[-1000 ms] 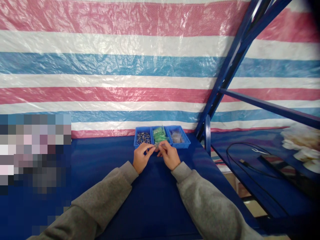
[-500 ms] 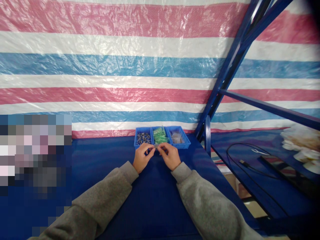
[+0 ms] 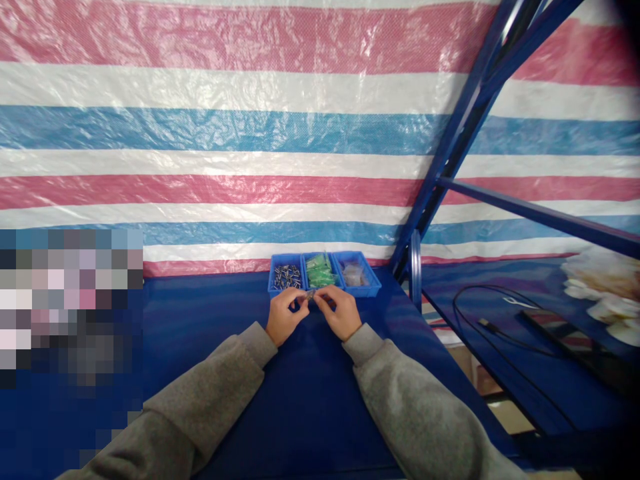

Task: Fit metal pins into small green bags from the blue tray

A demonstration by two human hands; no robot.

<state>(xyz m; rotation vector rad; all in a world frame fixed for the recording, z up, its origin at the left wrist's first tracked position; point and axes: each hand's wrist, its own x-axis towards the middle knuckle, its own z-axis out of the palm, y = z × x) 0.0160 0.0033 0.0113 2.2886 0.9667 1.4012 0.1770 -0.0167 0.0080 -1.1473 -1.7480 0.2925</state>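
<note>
Piece of greyish, partly see-through material, small and apparently plastic film (image 3: 311, 295), is held between both hands, just in front of the middle bin; exact shape and any contents cannot be told, being mostly covered; left hand (image 3: 285, 315) is narrowed to a thumb-and-finger pinch at its left edge; right hand (image 3: 343, 313) is pinched likewise at its right edge; behind, three open-topped blue plastic bins (image 3: 363, 291) are set side by side on smooth dark-blue tabletop (image 3: 310, 400), filled left to right with short shiny metal parts (image 3: 287, 276), green film-like packets (image 3: 320, 271), clear plastic bags (image 3: 354, 274); piece is judged light, soft, slightly slippery, easily creased; best gripped lightly at opposite edges.
</note>
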